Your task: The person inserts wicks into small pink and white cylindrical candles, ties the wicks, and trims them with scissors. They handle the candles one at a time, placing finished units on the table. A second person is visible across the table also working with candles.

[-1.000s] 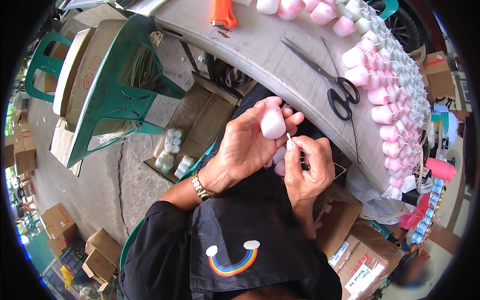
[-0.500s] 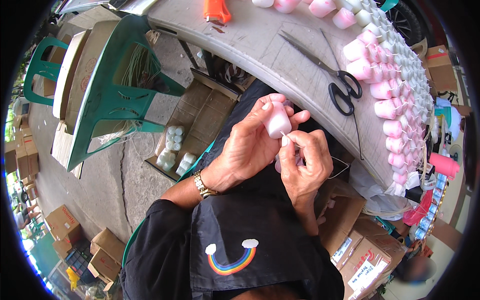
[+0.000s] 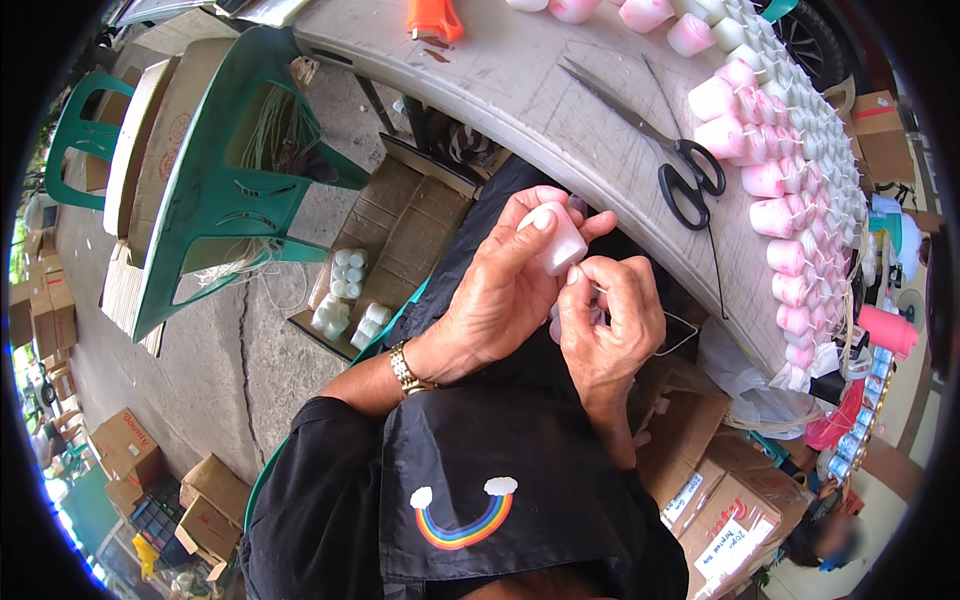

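My left hand (image 3: pixel 500 265) is closed round a small pink candle (image 3: pixel 562 240), thumb on its side and fingers behind it. The candle is tilted, its lower end toward my right hand (image 3: pixel 612 320). Right thumb and forefinger pinch close against that end, apparently on the thin white wick, now mostly hidden by the fingertips. A pale cord loop (image 3: pixel 682 332) shows beside the right hand. More pink pieces lie partly hidden under that hand. On the table edge beyond are black-handled scissors (image 3: pixel 690 180), lying with the blades spread slightly.
Rows of pink and white candles (image 3: pixel 785 258) cover the table's (image 3: pixel 520 85) right side. An orange cutter (image 3: pixel 434 20) lies at the far edge. Left stands a green chair (image 3: pixel 250 200); a carton (image 3: pixel 400 215) holds white candles. Cardboard boxes (image 3: pixel 735 520) stand at right.
The candle has tilted in my left hand, its lower end swinging to the right. My right fingertips have come closer to it, covering the white wick that showed before.
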### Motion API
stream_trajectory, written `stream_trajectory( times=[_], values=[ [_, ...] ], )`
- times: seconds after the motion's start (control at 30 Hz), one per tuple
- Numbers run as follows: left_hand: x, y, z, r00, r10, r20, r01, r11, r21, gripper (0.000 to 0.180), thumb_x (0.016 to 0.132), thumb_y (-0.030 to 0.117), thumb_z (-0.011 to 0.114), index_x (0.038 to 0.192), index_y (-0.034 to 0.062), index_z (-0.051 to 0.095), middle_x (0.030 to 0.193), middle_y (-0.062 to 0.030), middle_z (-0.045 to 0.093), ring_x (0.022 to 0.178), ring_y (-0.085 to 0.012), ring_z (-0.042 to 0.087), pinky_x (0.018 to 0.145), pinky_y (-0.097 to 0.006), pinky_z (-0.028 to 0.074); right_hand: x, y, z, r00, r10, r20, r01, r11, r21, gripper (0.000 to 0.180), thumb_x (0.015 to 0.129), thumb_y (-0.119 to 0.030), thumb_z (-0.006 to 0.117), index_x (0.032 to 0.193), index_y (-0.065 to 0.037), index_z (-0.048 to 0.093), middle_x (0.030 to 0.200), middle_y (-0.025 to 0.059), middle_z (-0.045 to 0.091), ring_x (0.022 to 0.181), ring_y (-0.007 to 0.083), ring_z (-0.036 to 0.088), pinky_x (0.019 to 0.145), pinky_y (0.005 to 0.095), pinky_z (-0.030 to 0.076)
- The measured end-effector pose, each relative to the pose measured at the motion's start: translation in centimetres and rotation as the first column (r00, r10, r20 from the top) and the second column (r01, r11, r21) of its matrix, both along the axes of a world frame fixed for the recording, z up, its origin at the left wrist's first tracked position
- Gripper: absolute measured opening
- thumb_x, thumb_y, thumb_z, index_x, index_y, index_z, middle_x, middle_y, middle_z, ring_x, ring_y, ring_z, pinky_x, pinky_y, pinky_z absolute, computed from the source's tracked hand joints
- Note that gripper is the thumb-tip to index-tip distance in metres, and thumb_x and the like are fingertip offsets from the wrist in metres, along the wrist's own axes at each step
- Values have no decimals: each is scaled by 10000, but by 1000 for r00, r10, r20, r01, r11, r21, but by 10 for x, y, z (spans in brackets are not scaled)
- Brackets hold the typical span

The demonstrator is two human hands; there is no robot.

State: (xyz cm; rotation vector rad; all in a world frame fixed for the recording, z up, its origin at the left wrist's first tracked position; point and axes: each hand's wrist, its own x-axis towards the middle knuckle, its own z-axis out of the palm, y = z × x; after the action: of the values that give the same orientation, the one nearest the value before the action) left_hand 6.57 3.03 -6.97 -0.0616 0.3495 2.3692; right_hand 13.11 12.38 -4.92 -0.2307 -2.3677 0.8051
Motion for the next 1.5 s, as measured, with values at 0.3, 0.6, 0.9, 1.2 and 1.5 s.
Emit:
stream_trajectory(
  times=[0.3, 0.6, 0.9, 1.2, 1.5],
  values=[
    [3, 2, -4, 993, 33, -117, -40, 997, -61, 292, 970, 210, 574, 1209, 107, 441, 1127, -40, 515, 1272, -244, 477, 917, -391, 505, 2, 3, -2, 999, 25, 34, -21, 993, -117, 138, 757, 30, 713, 850, -28, 628, 743, 81, 565, 593, 228, 563, 489, 329, 435],
    [5, 3, -7, 988, 56, -143, -68, 995, -75, 343, 950, 204, 593, 1231, 97, 428, 1197, -101, 538, 1318, -285, 439, 1059, -410, 399, 4, 8, 1, 998, 54, 28, -40, 927, -374, 110, 800, 21, 711, 871, 0, 629, 763, 84, 623, 620, 159, 610, 529, 271, 474],
    [5, 4, -5, 988, 63, -139, -70, 996, -53, 262, 976, 187, 561, 1204, 142, 442, 1141, -41, 532, 1307, -243, 445, 942, -391, 473, 5, 11, -6, 996, 47, -69, -59, 981, -184, 100, 821, 27, 677, 883, 1, 603, 792, 84, 624, 619, 163, 583, 538, 276, 468],
    [8, 7, -7, 997, 40, -69, -42, 999, -29, 275, 972, 201, 567, 1208, 137, 441, 1146, -45, 529, 1307, -262, 445, 986, -387, 443, 3, 8, -11, 998, 38, -57, -52, 962, -269, 89, 829, -4, 681, 871, -11, 602, 774, 74, 613, 592, 154, 544, 506, 278, 433],
    [9, 10, -4, 992, 61, -111, -67, 996, -56, 271, 969, 199, 574, 1196, 137, 440, 1123, -47, 536, 1291, -265, 463, 956, -380, 460, 1, 10, -15, 996, 32, -88, -52, 971, -233, 75, 838, -14, 676, 855, -2, 604, 770, 81, 627, 598, 170, 561, 525, 283, 442]
  ],
)
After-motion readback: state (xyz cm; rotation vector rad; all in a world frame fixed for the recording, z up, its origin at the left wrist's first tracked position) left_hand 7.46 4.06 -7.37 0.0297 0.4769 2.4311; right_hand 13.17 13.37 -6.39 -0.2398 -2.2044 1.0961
